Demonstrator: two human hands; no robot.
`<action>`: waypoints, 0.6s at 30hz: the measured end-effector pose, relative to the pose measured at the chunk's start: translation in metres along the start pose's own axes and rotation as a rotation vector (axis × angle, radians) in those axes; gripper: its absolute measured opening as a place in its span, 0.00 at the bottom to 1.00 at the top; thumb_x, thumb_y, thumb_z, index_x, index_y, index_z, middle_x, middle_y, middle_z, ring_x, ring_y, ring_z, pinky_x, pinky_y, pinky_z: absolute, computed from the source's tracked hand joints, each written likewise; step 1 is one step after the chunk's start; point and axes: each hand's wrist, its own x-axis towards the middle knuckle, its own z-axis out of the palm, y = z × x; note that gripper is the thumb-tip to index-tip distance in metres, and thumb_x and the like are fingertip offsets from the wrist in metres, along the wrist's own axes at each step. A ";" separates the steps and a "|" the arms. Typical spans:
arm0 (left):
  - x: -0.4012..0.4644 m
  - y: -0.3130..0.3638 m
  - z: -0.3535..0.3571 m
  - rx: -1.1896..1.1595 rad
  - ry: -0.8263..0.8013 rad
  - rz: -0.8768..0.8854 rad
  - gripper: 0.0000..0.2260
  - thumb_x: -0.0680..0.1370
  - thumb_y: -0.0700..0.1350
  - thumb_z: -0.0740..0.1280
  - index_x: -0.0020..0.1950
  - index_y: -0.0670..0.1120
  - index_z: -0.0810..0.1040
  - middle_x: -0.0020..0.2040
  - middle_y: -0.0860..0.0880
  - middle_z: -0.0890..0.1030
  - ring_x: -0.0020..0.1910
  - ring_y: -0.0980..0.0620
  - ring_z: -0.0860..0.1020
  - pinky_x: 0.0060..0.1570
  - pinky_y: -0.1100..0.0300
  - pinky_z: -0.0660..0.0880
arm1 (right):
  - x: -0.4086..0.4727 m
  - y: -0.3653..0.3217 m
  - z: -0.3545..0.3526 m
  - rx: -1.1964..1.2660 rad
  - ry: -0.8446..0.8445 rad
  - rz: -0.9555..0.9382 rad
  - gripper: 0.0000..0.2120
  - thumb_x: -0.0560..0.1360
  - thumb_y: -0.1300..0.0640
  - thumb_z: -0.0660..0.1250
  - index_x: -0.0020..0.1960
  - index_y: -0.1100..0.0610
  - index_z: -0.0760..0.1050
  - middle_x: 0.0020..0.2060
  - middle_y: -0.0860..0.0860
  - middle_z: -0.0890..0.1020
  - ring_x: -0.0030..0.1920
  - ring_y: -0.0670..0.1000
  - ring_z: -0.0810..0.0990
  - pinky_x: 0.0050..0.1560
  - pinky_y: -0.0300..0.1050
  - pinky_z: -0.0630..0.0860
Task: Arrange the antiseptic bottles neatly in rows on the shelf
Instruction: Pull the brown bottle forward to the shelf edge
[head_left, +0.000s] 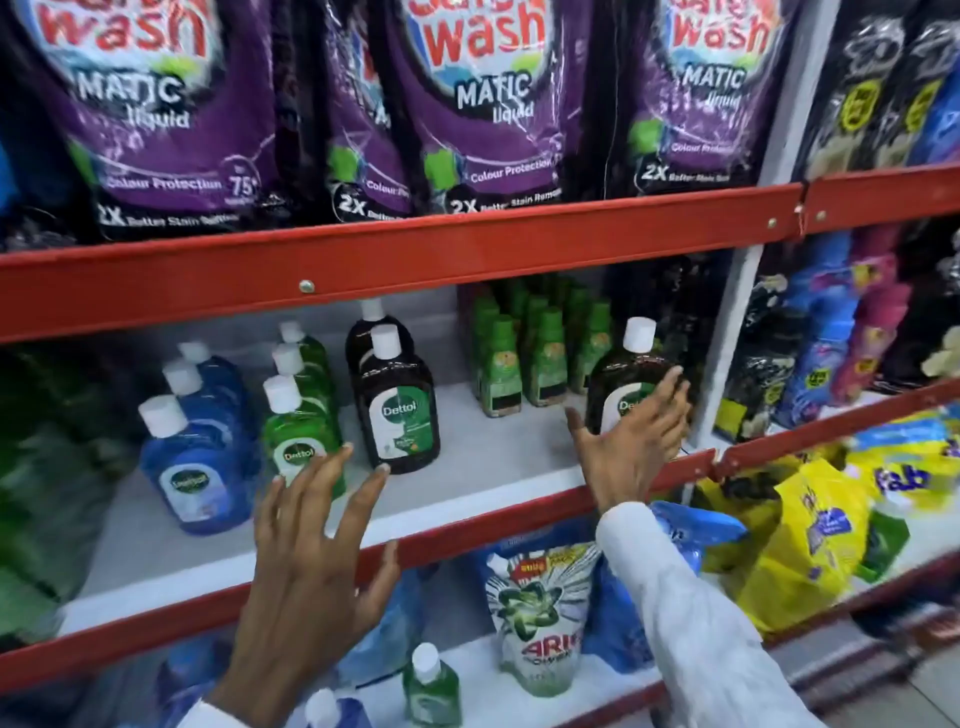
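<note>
On the white middle shelf (493, 467) stand rows of white-capped bottles: a blue row (192, 467), a green row (298, 431), and a dark brown Dettol row (397, 410). A lone dark brown Dettol bottle (626, 379) stands at the right end of the shelf. My right hand (634, 441) is open with fingers spread, its fingertips resting against this bottle's front. My left hand (322, 540) hovers open in front of the shelf edge, fingers near the green and brown rows, holding nothing.
Small green-capped bottles (535, 353) cluster at the back between the brown row and the lone bottle. Purple detergent pouches (467, 104) hang above. A red shelf rail (395, 249) sits overhead. Detergent packs (540, 613) and a small green bottle (431, 686) fill the lower shelf.
</note>
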 end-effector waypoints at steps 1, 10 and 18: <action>0.000 -0.001 0.001 -0.010 -0.016 -0.001 0.27 0.72 0.55 0.64 0.70 0.47 0.72 0.71 0.38 0.71 0.69 0.36 0.70 0.69 0.33 0.65 | 0.003 0.002 0.002 0.060 -0.006 0.026 0.61 0.63 0.40 0.79 0.79 0.53 0.41 0.76 0.64 0.59 0.75 0.65 0.60 0.73 0.65 0.62; -0.026 -0.038 0.009 0.020 -0.077 -0.154 0.27 0.71 0.57 0.63 0.69 0.48 0.71 0.70 0.41 0.72 0.69 0.39 0.69 0.67 0.37 0.67 | -0.036 -0.031 0.000 0.379 -0.032 -0.061 0.58 0.59 0.57 0.81 0.79 0.54 0.49 0.72 0.61 0.65 0.71 0.60 0.65 0.69 0.51 0.66; -0.063 -0.087 0.022 0.062 -0.221 -0.343 0.27 0.72 0.61 0.60 0.68 0.51 0.70 0.65 0.45 0.76 0.64 0.42 0.73 0.64 0.41 0.70 | -0.118 -0.119 0.023 0.439 -0.342 -0.195 0.59 0.56 0.49 0.81 0.77 0.50 0.50 0.71 0.55 0.66 0.69 0.59 0.71 0.62 0.55 0.76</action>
